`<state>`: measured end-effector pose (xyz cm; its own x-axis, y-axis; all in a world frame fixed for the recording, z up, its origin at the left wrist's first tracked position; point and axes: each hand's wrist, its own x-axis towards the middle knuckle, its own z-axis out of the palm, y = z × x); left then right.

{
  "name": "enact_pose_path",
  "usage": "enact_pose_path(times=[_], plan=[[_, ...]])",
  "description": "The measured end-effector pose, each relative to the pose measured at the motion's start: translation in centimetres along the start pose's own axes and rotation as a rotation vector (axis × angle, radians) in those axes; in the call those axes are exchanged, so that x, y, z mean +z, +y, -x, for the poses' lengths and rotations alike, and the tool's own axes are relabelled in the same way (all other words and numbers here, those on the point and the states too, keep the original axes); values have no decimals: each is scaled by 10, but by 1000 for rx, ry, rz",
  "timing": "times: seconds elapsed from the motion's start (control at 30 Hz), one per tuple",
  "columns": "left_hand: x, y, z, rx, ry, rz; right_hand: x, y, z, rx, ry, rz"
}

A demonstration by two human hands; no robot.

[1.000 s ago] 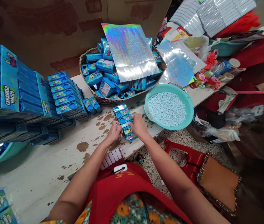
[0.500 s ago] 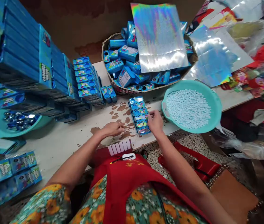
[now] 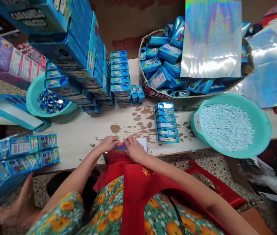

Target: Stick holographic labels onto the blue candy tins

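Observation:
A small shiny rainbow-coloured sheet lies at the table's front edge, against the red apron. My left hand pinches its left side with bent fingers. The fingers of my right hand are closed on its right part, and a white sheet portion sticks out beyond them. To the right, a short row of small blue boxes stands on the table, untouched, with shiny pieces on the nearer ones.
A teal basin of pale blue candies is at right. Behind stands a carton of blue boxes under a silver sheet. Stacked blue boxes and a teal bowl stand left. Another person's hand shows lower left.
My right hand has left the row of blue boxes and come over beside my left hand, onto the shiny sheet. The view has shifted left, and another person's hand now shows.

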<state>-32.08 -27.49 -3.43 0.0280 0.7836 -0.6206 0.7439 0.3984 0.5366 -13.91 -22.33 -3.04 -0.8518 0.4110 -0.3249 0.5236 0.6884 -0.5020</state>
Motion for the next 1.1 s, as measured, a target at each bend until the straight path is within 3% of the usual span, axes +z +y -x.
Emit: enact_pose_path(times=[0.17, 0.47, 0.7, 0.83, 1.0, 1.1], plan=[[0, -4, -1, -29, 19, 27, 6, 3, 6, -68, -86, 12], [-2, -5, -7, 23, -2, 62, 3, 0, -2, -28, 69, -78], [2, -12, -13, 13, -26, 154, 12, 1, 2, -80, -64, -46], [3, -17, -18, 15, -18, 137, 6, 1, 5, -79, -47, -64], [1, -14, -21, 11, 6, -16, -8, 8, -2, 50, 18, -148], [-2, 3, -15, 86, 109, 96, -23, 20, -3, 175, 108, -323]])
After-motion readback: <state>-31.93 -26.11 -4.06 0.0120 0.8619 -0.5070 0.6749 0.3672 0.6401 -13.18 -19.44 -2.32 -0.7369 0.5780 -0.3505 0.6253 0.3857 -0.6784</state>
